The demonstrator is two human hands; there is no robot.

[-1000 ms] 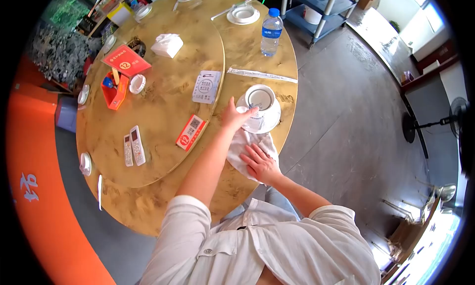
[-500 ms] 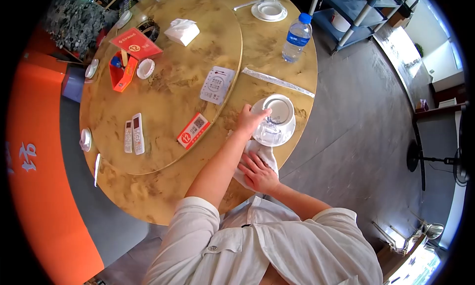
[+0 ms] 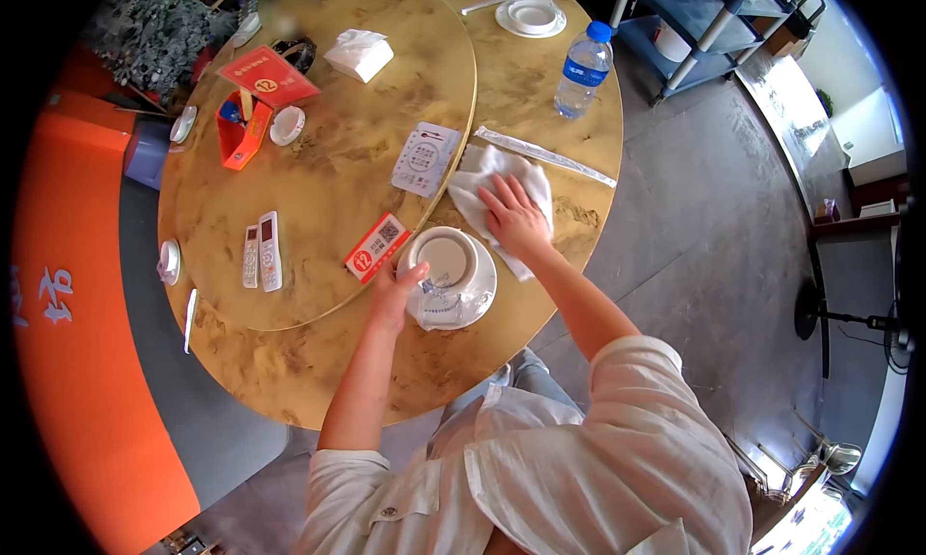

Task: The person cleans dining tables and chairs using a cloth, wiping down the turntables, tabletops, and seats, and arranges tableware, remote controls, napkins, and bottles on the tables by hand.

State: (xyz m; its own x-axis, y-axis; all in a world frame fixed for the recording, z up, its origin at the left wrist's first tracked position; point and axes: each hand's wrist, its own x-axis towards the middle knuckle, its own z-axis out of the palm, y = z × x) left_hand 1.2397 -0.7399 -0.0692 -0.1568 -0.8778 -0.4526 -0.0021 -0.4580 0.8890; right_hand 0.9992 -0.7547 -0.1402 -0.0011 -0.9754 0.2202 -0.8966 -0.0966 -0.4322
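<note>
My left hand (image 3: 394, 297) grips the left edge of a plastic-wrapped tableware set (image 3: 477, 299), a white bowl on a plate, with the thumb on top and the other fingers hidden beneath. This set is near the table's front edge. Farther right, my right hand (image 3: 518, 217) lies flat on a crumpled white cloth (image 3: 473, 181), its fingers spread and pressing it to the tabletop. Just beyond the cloth is a paper-wrapped pair of chopsticks (image 3: 545, 157). A red-and-white number 12 sign (image 3: 377, 247) rests close to my left hand.
A round marbled table (image 3: 280, 381) carries a turntable (image 3: 328, 179). On it are a printed card (image 3: 425, 160), two remotes (image 3: 269, 253), a tissue pack (image 3: 360, 55) and a red box (image 3: 241, 140). A water bottle (image 3: 583, 71) stands near the right edge. Beyond is a trolley (image 3: 690, 34).
The wrapped tableware set has moved left and nearer me in my left hand. My right hand has slid the cloth away from me, to where the set was and beyond.
</note>
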